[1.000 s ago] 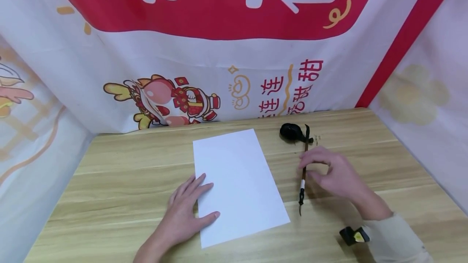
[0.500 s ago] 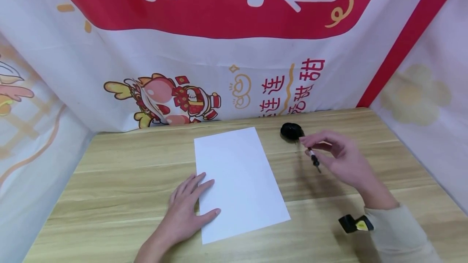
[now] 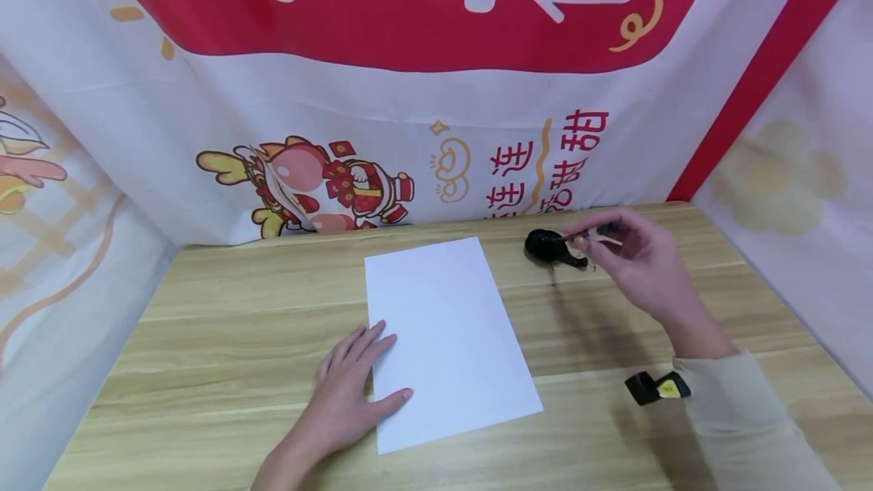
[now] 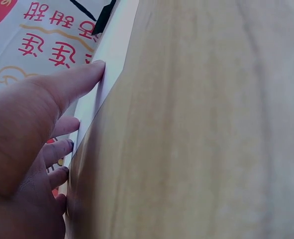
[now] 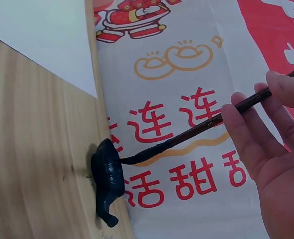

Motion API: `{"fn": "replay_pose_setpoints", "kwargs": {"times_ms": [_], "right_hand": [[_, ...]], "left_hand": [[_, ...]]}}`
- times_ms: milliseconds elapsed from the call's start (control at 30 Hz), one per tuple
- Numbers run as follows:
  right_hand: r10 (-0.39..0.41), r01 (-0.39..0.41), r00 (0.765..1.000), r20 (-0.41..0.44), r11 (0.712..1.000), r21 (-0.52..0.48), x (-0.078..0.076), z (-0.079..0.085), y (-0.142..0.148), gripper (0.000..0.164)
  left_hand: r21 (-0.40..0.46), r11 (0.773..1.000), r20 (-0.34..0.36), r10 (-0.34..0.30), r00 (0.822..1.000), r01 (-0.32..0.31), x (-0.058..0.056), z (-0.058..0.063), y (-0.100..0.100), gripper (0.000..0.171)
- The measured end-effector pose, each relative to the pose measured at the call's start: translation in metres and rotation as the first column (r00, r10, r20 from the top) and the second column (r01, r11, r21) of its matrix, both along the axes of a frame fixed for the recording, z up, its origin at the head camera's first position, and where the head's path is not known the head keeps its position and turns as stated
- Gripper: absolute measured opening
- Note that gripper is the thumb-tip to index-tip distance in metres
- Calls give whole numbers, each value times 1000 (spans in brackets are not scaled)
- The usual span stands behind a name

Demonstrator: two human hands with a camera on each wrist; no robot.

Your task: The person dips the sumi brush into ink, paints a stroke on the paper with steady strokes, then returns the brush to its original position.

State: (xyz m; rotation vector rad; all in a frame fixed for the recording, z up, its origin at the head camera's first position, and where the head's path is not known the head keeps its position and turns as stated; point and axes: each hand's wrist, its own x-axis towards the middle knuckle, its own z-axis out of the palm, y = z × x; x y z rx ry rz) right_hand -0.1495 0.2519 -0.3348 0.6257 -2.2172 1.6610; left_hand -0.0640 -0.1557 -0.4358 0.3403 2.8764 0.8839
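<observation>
The right hand pinches a slender brush between thumb and fingers. The brush's shaft is straight, glossy and dark brown, with small pale marks partway along it. Its bristles are black, smooth and gathered into a narrow, slightly bent point. The brush slants away from the grip, its point at the open face of a black dish, just beyond the fingertips to their left. That dish is shiny, with a rounded bowl and a short hooked handle. Farther left of the grip, a white sheet of paper lies on a wood-grain table. The left hand, fingers spread, rests across the sheet's left edge. Behind hangs a white-and-red printed cloth.
</observation>
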Motion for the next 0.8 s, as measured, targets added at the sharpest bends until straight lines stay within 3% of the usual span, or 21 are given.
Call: {"fn": "replay_pose_setpoints", "kwargs": {"times_ms": [433, 800], "right_hand": [[-204, 205, 978, 35, 979, -3, -23, 18, -6, 26], [-361, 364, 931, -47, 927, 91, -41, 15, -14, 34]], "left_hand": [[-7, 1000, 30, 3, 1000, -3, 0, 0, -1, 80], [-5, 1000, 26, 5, 1000, -5, 1, -1, -1, 80]]}}
